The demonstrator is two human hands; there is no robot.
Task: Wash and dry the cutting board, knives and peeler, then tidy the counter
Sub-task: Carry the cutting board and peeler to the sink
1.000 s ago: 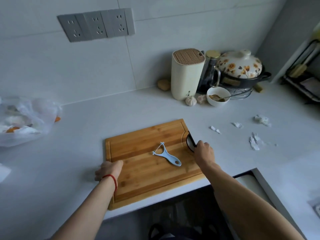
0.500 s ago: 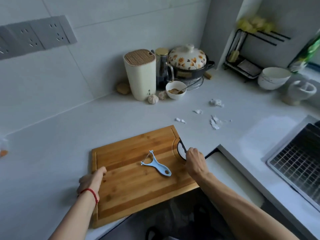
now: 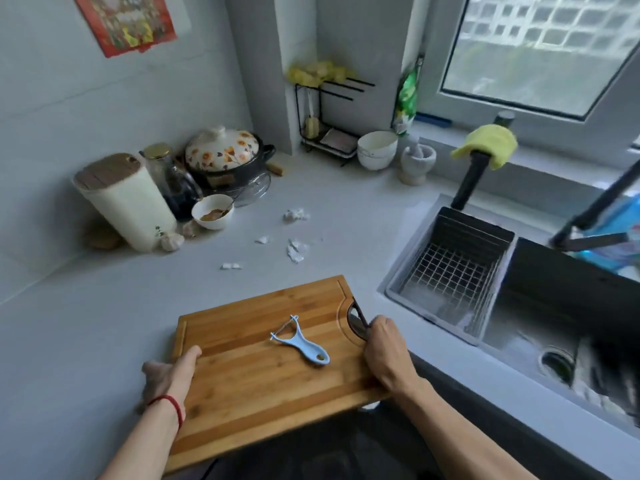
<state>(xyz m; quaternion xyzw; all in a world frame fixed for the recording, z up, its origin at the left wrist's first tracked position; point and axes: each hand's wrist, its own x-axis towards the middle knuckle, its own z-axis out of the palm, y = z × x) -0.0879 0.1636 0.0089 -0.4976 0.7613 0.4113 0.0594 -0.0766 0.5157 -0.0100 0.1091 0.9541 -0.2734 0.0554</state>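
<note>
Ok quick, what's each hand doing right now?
Left hand: gripping the left edge of the cutting board.
Right hand: gripping the board's right edge at the handle cutout.

Both forearms extend forward from the lower frame edge. The left hand (image 3: 166, 372) grips the left edge of the cutting board (image 3: 249, 379), thumb on top. The right hand (image 3: 386, 355) grips the right edge, fingers curled at the handle cutout.
</note>
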